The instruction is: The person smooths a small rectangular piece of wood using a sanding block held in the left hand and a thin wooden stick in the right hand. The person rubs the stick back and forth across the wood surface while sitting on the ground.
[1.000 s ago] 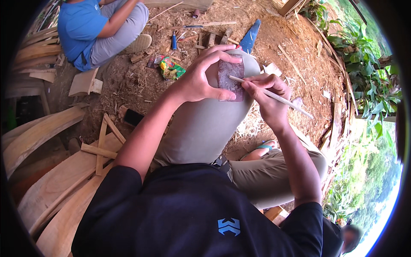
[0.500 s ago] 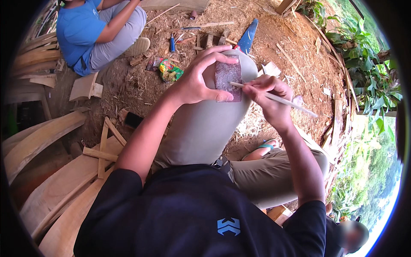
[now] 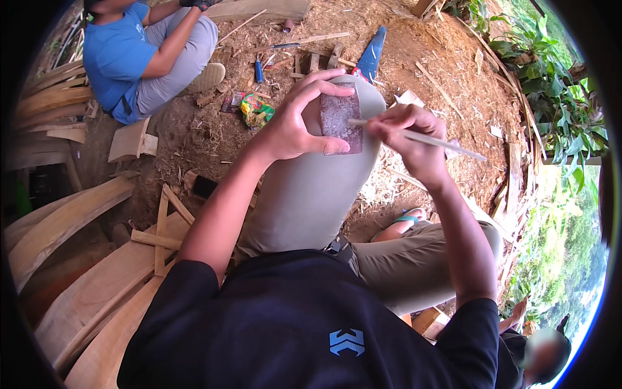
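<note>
A reddish-brown piece of sandpaper (image 3: pixel 333 133), coated with pale dust, lies over my raised knee (image 3: pixel 311 188). My left hand (image 3: pixel 295 123) holds it there, fingers on its far edge and thumb on its near edge. Between the fingertips of my right hand (image 3: pixel 414 133) is a slender pale wooden stick (image 3: pixel 450 148). The stick's left tip rests over the dusty face of the sheet, while its other end sticks out to the right past my hand.
Beyond my knee lie a blue-bladed saw (image 3: pixel 371 55), a blue-handled tool (image 3: pixel 259 70) and a colourful wrapper (image 3: pixel 256 110) among wood shavings. Curved planks (image 3: pixel 71 217) are stacked at left. One person in blue (image 3: pixel 120 61) sits at far left; another (image 3: pixel 518 356) is at lower right.
The stick has shifted slightly on the sandpaper, and my right hand has moved a little to the right. My left hand keeps its hold. The person at lower right now shows a raised hand.
</note>
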A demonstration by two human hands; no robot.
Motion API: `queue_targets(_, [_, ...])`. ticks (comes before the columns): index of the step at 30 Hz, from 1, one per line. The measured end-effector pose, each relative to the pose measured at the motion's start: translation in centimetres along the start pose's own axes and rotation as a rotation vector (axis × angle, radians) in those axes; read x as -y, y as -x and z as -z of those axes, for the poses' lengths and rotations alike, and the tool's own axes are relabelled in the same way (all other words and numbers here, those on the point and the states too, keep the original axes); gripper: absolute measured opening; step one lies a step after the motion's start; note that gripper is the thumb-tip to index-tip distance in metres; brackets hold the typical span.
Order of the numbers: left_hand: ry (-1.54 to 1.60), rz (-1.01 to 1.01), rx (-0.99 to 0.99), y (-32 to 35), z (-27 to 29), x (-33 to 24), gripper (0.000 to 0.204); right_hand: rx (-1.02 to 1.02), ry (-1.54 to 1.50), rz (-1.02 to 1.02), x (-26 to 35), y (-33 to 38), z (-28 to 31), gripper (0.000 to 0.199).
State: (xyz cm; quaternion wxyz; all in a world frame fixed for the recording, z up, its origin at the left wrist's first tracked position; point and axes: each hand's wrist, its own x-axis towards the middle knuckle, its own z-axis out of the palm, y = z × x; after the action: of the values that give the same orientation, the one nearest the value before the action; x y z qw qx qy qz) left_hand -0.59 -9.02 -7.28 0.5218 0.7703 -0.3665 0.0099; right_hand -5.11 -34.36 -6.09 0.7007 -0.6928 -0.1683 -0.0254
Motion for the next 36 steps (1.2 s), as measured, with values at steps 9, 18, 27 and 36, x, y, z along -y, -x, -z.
queue_targets(9, [0.01,0.038,-0.007,0.0,-0.5,-0.4,0.077,-0.046,0.071,-0.038,0.8,0.1,-0.1,0.017])
queue_targets(18, [0.01,0.002,-0.008,-0.1,-0.4,-0.5,0.077,-0.189,-0.147,-0.266,0.6,-0.2,-0.5,0.029])
queue_targets(27, [-0.009,-0.007,-0.006,0.0,-0.3,-0.6,0.076,-0.143,-0.393,-0.418,0.2,-0.9,0.0,0.028])
queue_targets(36, [-0.03,-0.001,-0.009,0.0,-0.2,-0.7,0.075,-0.158,-0.225,-0.37,0.4,-1.4,0.7,0.031])
